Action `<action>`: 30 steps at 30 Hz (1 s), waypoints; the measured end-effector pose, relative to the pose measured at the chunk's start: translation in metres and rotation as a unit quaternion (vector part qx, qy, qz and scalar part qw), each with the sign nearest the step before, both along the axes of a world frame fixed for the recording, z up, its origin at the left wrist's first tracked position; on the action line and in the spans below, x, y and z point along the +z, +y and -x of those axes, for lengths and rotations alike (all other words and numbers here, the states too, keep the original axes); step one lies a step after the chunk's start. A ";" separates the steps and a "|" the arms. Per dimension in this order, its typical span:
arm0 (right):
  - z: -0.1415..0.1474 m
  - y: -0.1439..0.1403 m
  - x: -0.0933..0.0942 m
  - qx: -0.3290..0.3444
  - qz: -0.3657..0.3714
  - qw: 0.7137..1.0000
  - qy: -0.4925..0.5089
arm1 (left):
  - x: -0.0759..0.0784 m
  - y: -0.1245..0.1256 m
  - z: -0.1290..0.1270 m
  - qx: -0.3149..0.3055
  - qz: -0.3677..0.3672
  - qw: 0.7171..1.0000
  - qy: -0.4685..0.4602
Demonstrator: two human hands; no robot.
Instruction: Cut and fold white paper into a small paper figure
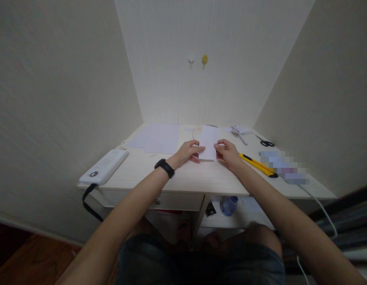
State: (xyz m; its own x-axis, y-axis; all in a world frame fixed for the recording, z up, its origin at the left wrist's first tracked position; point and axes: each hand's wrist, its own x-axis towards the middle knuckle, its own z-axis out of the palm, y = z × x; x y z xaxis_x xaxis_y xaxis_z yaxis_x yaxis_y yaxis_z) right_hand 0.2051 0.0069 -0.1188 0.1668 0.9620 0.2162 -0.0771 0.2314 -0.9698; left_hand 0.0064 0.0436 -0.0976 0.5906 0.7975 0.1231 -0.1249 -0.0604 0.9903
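Paper-handling step, seemingly: left hand (186,152) and right hand (228,153), each grip pinched closed on opposite sides of the white paper (209,138) over the desk (195,176), next move calling for evenly matched edges.

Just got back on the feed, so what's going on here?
A person at a white desk holds a small white paper by its two sides, left hand on one edge, right hand on the other. Larger white sheets lie to the left; a yellow cutter and black scissors lie to the right.
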 end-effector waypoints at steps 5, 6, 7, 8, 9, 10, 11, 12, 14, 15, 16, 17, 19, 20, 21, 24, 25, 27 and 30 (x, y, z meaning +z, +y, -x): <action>0.000 -0.003 0.001 0.047 -0.043 0.980 -0.188 | -0.003 0.008 0.002 0.109 -0.014 0.993 -0.039; -0.001 -0.004 0.001 0.060 -0.045 0.976 -0.205 | -0.005 0.010 0.002 0.122 -0.026 0.992 -0.024; -0.001 -0.004 0.001 0.065 -0.043 0.974 -0.212 | -0.007 0.012 0.003 0.130 -0.041 0.991 -0.006; -0.002 -0.004 0.001 0.065 -0.041 0.975 -0.208 | -0.009 0.014 0.003 0.137 -0.054 0.989 0.008; -0.002 -0.004 0.000 0.061 -0.035 0.979 -0.193 | -0.012 0.015 0.004 0.145 -0.064 0.987 0.014; -0.003 -0.003 -0.001 0.058 -0.025 0.984 -0.169 | -0.013 0.016 0.004 0.155 -0.067 0.986 0.009; -0.003 -0.003 -0.001 0.057 -0.010 0.988 -0.141 | -0.014 0.017 0.004 0.166 -0.063 0.984 -0.006; -0.003 -0.003 -0.002 0.059 0.009 0.992 -0.115 | -0.014 0.017 0.004 0.175 -0.052 0.983 -0.026; -0.003 -0.002 -0.004 0.062 0.044 0.994 -0.075 | -0.011 0.016 0.005 0.178 -0.032 0.982 -0.057; -0.004 -0.001 -0.004 0.054 0.055 0.995 -0.059 | -0.009 0.015 0.006 0.173 -0.026 0.983 -0.062; -0.004 -0.001 -0.004 0.039 0.060 0.997 -0.041 | -0.007 0.014 0.007 0.164 -0.019 0.985 -0.056; -0.005 0.000 -0.004 0.020 0.061 0.998 -0.019 | -0.004 0.012 0.008 0.151 -0.011 0.987 -0.046; -0.007 0.001 -0.003 -0.011 0.058 0.998 0.026 | 0.001 0.009 0.010 0.107 0.012 0.994 -0.025; -0.008 0.001 -0.003 -0.017 0.057 0.997 0.041 | 0.003 0.007 0.011 0.080 0.024 0.996 -0.016; -0.009 0.001 -0.002 -0.014 0.058 0.997 0.048 | 0.005 0.006 0.012 0.056 0.031 0.998 -0.007; -0.008 -0.003 0.001 0.033 0.075 0.996 0.030 | 0.004 0.005 0.012 0.015 0.023 0.999 0.025; -0.008 -0.005 0.002 0.051 0.081 0.995 0.025 | 0.003 0.005 0.012 0.014 0.016 0.999 0.035; -0.005 -0.008 0.004 0.076 0.088 0.993 0.022 | 0.001 0.005 0.011 0.027 0.002 0.998 0.049; -0.003 -0.010 0.005 0.091 0.090 0.991 0.027 | 0.000 0.006 0.010 0.056 -0.018 0.997 0.054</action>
